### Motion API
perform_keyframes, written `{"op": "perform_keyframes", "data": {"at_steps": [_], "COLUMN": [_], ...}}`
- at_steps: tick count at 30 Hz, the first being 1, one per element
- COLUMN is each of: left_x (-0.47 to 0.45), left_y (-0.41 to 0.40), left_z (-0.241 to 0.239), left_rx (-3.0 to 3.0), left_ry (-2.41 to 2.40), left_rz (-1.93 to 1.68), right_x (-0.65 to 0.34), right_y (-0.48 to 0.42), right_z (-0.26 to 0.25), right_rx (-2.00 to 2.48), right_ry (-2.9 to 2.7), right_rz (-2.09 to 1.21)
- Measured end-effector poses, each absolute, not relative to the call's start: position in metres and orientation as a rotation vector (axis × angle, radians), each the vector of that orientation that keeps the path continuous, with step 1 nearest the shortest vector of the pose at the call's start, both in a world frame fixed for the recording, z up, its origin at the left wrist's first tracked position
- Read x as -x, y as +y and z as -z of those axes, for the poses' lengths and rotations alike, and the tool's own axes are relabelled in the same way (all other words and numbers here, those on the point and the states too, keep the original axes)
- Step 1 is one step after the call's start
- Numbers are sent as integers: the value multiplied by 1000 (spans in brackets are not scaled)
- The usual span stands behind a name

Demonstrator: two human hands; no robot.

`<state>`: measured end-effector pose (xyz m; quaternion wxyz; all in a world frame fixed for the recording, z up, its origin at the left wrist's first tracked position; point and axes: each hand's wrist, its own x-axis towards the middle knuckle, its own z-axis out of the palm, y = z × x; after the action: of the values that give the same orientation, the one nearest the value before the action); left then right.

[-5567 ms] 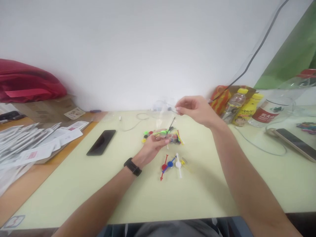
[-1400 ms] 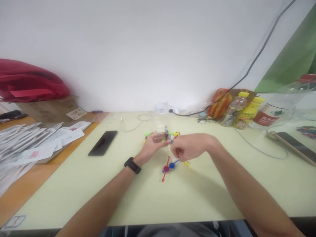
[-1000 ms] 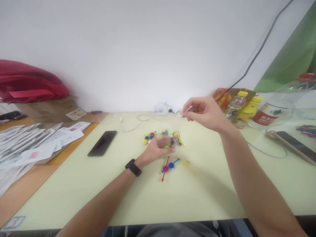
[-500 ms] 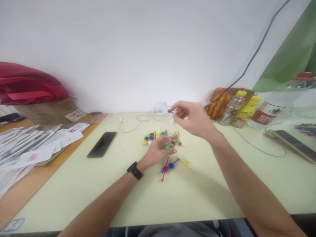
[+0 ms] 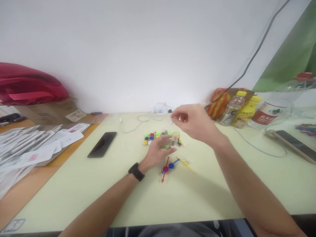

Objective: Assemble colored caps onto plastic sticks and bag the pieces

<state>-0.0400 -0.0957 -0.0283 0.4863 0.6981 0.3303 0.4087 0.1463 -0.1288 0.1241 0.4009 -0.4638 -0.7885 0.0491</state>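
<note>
My left hand [image 5: 158,150] hovers at the near side of a pile of small coloured plastic parts [image 5: 151,135]. Its thumb and curled fingers are apart, with a blurred patch of pale and coloured parts seen in the gap. Above and right of the pile, my right hand [image 5: 191,120] is raised, thumb and fingertips pinched together. A tiny pale bit shows at the fingertips, too blurred to name. Closer to me lie a red arrow spinner [image 5: 165,169] and a blue arrow spinner [image 5: 171,166], overlapping. Beside them is a thin yellow arrow-like piece [image 5: 185,163].
A black phone [image 5: 102,144] lies on the left, past it white printed packets [image 5: 32,144] and a cardboard box [image 5: 46,110]. Bottles [image 5: 232,108], a large water jug [image 5: 266,113] and another phone [image 5: 298,144] stand or lie right. A cable [image 5: 134,126] runs behind the pile.
My right hand has dropped slightly and turned, its fingers curling closer together. My left hand has hardly moved, and the spinners lie as before.
</note>
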Motion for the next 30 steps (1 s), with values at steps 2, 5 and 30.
{"op": "perform_keyframes", "data": {"at_steps": [2, 5, 30], "left_x": [40, 39, 35], "left_y": [-96, -96, -95], "left_z": [28, 29, 29], "left_rx": [-1707, -1689, -1402], "left_ry": [848, 868, 792], "left_rz": [-1020, -1066, -1068], "right_x": [-143, -141, -142], "right_y": [-130, -132, -121], "right_z": [-124, -124, -124], "right_rx": [1185, 1172, 1201], "right_ry": [-2030, -2023, -2096], "right_rz": [-124, -136, -288]}}
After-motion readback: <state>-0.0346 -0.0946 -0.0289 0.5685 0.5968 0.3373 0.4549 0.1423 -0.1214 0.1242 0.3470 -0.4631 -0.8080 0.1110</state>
